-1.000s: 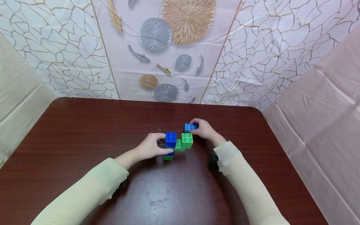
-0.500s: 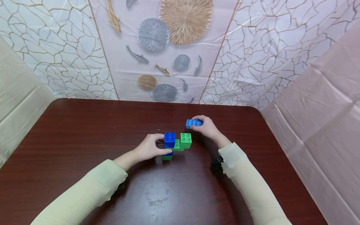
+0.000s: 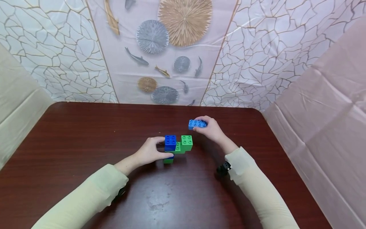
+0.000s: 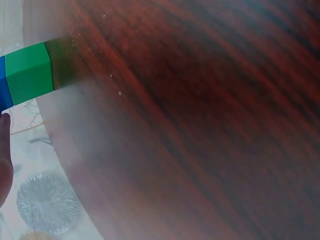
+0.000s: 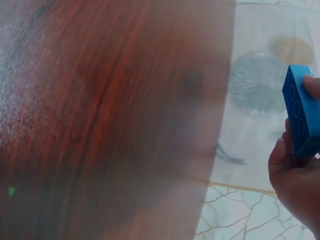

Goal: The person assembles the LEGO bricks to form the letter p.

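Observation:
In the head view, my left hand (image 3: 150, 153) grips an assembly of toy building bricks between thumb and fingers. A dark blue brick (image 3: 170, 142) tops its left side, and a light green brick (image 3: 186, 143) rises on its right. Below them runs a flat green piece (image 3: 178, 147), with a green brick (image 3: 168, 161) lowest. The left wrist view shows that lowest green brick (image 4: 30, 74) beside a fingertip. Beyond the assembly and to its right, my right hand (image 3: 213, 129) pinches a light blue brick (image 3: 197, 124), studs up. The right wrist view catches this brick (image 5: 300, 112) from its underside.
Both hands work over a dark reddish-brown table (image 3: 85, 133) with rounded far corners. A patterned cloth backdrop (image 3: 183, 82) stands behind it, with plain cloth (image 3: 323, 105) along the right side. A black wrist device (image 3: 223, 168) shows below the right sleeve.
My right hand has drawn the light blue brick away from the assembly, farther back and right, showing more of its studs. The left hand keeps its grip; the head view has shifted slightly.

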A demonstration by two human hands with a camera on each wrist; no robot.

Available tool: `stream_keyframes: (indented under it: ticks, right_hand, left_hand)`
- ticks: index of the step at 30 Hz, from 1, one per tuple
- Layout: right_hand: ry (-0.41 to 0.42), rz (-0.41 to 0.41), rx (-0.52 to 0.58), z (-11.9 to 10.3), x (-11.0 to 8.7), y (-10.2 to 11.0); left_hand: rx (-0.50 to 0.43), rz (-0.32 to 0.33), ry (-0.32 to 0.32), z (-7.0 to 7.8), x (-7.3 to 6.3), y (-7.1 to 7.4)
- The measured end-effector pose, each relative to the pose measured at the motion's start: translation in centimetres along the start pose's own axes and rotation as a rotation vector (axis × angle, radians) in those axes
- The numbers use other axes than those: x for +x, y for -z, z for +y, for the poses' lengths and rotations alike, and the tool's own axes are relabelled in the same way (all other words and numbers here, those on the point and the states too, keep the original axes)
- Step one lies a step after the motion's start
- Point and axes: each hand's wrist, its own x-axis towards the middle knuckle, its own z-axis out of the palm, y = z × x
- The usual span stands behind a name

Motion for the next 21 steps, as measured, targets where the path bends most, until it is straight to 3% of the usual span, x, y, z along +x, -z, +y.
stream_keyframes:
  ticks: [10,21]
  right_hand:
    - [0.034,0.025,0.014,-1.2,-0.9,0.5]
    - [0.081,0.027,0.021,-3.2,-1.7,0.7]
  left_hand:
    - [-0.024,0.025,-0.039,0.4,0.3,0.4]
    - [0.012,0.009,-0.031,0.5,0.4,0.6]
